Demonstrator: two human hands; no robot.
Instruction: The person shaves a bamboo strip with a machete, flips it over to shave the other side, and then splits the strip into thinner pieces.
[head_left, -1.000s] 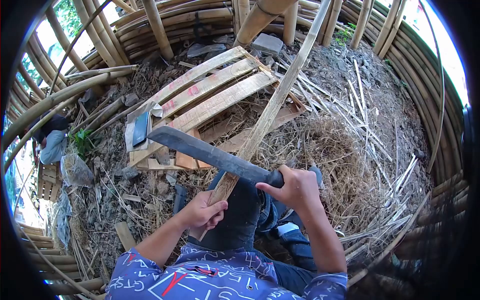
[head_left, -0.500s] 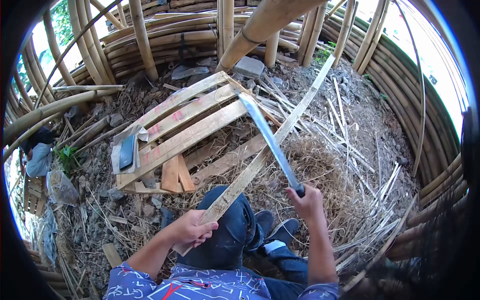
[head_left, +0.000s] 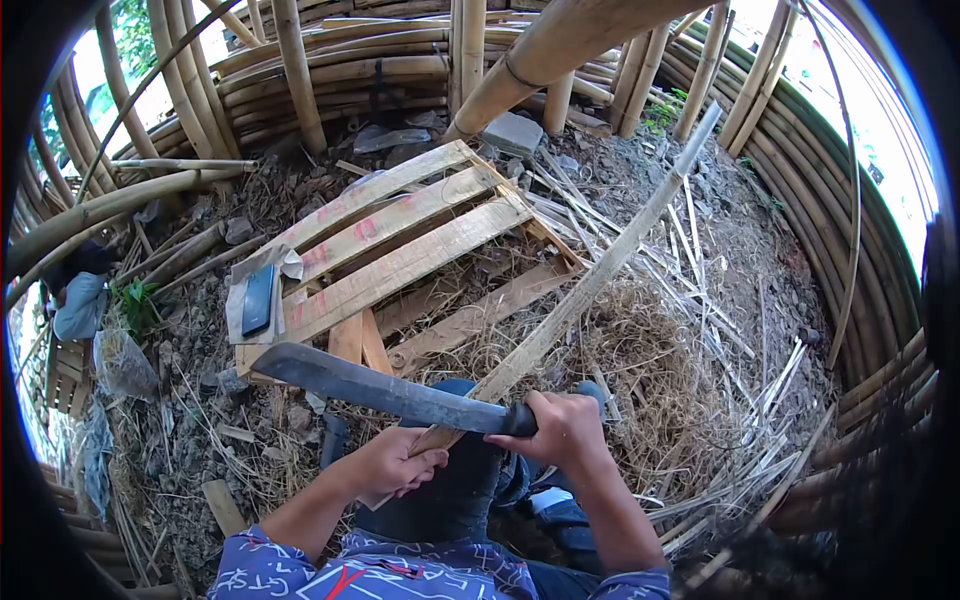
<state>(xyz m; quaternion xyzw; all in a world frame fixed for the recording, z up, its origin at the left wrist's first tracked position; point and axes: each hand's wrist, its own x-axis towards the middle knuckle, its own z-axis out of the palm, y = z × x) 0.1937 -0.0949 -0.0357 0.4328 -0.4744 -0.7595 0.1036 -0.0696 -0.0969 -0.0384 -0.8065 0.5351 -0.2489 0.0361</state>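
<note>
A long bamboo strip [head_left: 578, 300] slants from my lap up to the far right. My left hand [head_left: 392, 466] is closed around its near end, over my knee. In my right hand [head_left: 566, 428] is the black handle of a machete [head_left: 365, 387], gripped with the fingers wrapped round it. Its dark, broad blade points left and crosses the strip just above my left hand, nearly level in view. The rounded tip overlaps the near edge of a wooden pallet [head_left: 405, 270].
A phone [head_left: 257, 300] lies on the pallet's left corner. Curly shavings [head_left: 640, 350] and thin split strips [head_left: 775, 400] litter the soil. A thick bamboo pole [head_left: 545, 60] slopes in overhead, and stacked bamboo [head_left: 840, 230] lines the right side. A person [head_left: 80, 300] is at the far left.
My right hand has moved left and inward. The machete has swung from pointing up and away to lying leftward across the strip near my left hand. The strip has turned on its edge.
</note>
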